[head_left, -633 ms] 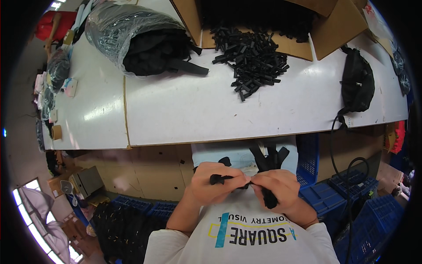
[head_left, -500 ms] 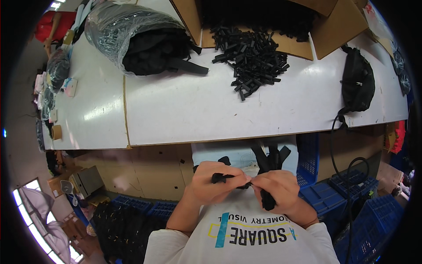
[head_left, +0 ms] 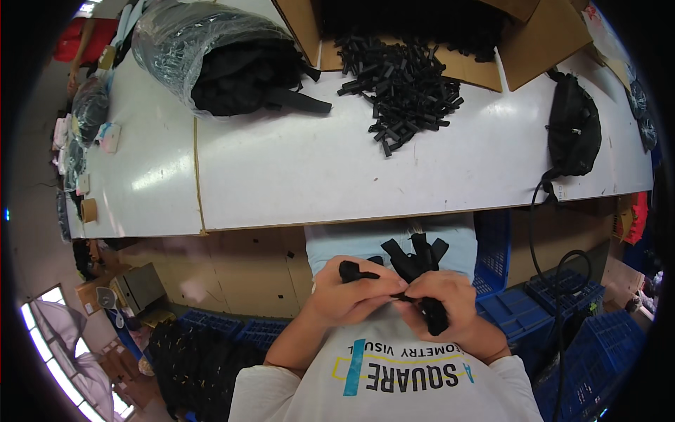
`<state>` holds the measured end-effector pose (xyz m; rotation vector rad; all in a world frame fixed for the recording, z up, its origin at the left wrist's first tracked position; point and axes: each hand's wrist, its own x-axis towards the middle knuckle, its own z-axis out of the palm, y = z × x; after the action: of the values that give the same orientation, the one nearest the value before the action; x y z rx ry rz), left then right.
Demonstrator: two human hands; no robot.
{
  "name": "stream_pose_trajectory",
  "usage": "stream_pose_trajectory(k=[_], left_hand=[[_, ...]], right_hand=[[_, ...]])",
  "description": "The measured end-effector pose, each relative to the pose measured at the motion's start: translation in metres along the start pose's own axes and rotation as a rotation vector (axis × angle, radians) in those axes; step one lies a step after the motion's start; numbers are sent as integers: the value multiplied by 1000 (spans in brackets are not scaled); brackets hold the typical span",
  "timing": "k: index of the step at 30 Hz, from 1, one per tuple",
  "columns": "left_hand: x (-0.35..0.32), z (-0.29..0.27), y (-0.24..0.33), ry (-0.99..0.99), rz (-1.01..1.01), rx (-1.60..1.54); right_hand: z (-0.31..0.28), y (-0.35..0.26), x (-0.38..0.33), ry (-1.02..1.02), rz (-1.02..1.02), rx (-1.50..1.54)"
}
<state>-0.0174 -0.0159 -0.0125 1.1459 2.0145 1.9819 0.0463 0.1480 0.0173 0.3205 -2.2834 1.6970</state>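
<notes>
Hands meet low in the middle of the frame, just above my shirt: my left hand (head_left: 348, 292) curls its fingers shut around one end of a black strap (head_left: 411, 264), and my right hand (head_left: 446, 299) pinches the same strap tight from the other side, fingertips touching, both wrists bent inward and forearms rising from the lower edge. Loose ends of the strap stick up over my light blue lap, below the edge of the white table (head_left: 281, 169), where a pile of black clips (head_left: 401, 88) lies at upper centre, well apart from my hands.
</notes>
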Motion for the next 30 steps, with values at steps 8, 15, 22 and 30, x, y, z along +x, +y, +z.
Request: stream_pose_trajectory(k=[8, 15, 22, 30], left_hand=[[-5, 6, -4, 4, -93, -56], [-4, 7, -3, 21, -76, -19], [-5, 6, -2, 10, -69, 6], [-2, 0, -2, -97, -129, -51]], right_hand=[[-1, -1, 0, -1, 76, 4], [-1, 1, 1, 7, 56, -6], [2, 2, 1, 54, 9, 16], [-3, 2, 0, -9, 34, 49]])
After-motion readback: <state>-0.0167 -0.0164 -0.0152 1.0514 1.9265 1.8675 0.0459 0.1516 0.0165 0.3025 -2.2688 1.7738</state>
